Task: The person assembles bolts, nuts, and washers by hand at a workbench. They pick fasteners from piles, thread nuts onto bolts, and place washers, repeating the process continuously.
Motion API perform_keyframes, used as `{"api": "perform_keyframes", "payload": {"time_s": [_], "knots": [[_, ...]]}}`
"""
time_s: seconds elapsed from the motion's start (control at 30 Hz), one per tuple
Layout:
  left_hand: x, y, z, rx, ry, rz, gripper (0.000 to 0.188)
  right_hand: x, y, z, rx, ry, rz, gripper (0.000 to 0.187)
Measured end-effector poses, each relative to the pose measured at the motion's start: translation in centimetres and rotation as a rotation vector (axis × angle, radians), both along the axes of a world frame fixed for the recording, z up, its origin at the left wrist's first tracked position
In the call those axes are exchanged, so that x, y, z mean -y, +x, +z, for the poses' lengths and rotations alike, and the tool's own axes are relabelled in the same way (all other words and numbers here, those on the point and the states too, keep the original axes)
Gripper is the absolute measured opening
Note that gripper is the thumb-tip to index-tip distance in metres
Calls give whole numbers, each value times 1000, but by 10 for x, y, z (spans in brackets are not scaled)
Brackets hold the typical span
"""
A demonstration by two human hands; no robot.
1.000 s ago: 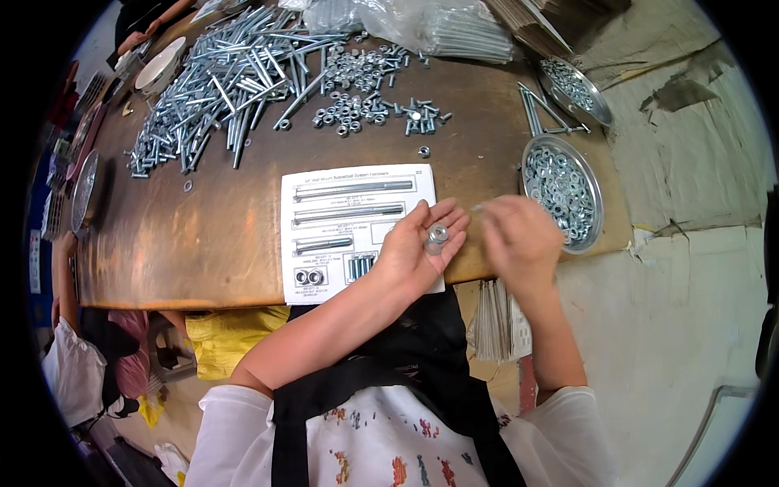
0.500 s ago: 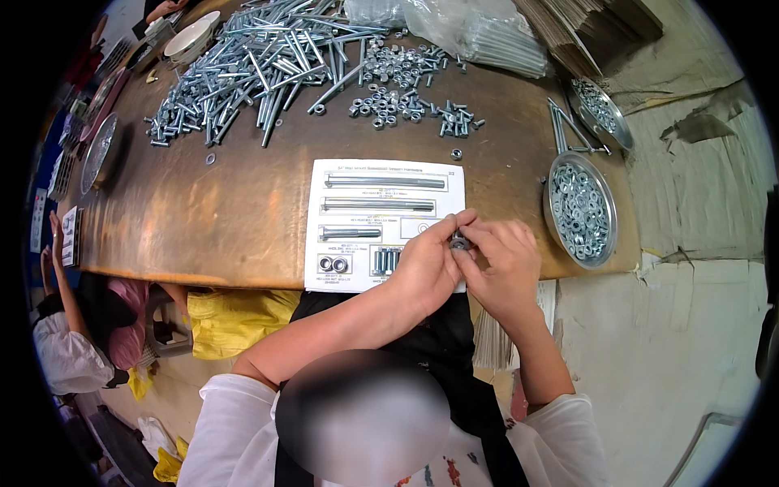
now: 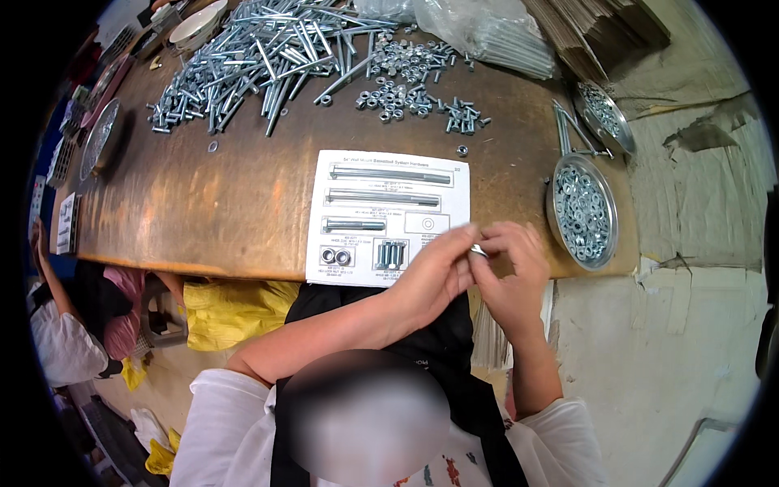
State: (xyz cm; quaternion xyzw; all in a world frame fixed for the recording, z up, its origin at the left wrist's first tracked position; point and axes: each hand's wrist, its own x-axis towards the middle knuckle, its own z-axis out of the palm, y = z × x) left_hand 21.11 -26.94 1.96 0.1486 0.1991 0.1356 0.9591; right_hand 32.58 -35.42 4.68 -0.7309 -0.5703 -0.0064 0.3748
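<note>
Above the front edge of the table, my left hand (image 3: 434,268) and my right hand (image 3: 517,280) meet at the fingertips. Between them is a small silvery metal piece, which looks like a washer (image 3: 479,251). The fingers of my right hand pinch it, seen nearly edge-on. My left hand is closed beside it, palm partly turned up, and whatever lies in its fingers is hidden. Under and left of my hands lies a white printed sheet (image 3: 320,223) with pictures of bolts, nuts and a washer. A metal bowl (image 3: 614,235) full of washers (image 3: 583,213) stands right of my right hand.
A large heap of long bolts (image 3: 268,57) covers the far left, with nuts (image 3: 398,99) and short bolts (image 3: 464,118) beside it. Behind are plastic bags (image 3: 487,36) and stacked cardboard (image 3: 604,32). Another bowl (image 3: 604,114) stands far right. A person (image 3: 69,325) works at left.
My hands have drawn slightly apart and the right fingers have opened up a little. The metal piece, earlier showing its ring face, now appears nearly edge-on. The whole view has shifted slightly.
</note>
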Motion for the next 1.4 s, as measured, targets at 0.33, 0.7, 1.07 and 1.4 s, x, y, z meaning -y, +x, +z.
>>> {"api": "perform_keyframes", "payload": {"time_s": [0.33, 0.7, 1.07, 1.4], "knots": [[-1, -40, -14, 1, -36, -342, 44, 22, 0, 17, -767, -339, 135, 19], [5, -61, -23, 70, -108, -377, 57, 13, -2, -6, -790, -329, 296, 19], [-20, -123, -5, -162, 396, -553, 43, -21, -10, -14, -1, -299, 248, 22], [-43, -189, -41, -847, 971, 265, 13, -93, 80, -39, -74, -299, 18, 17]]}}
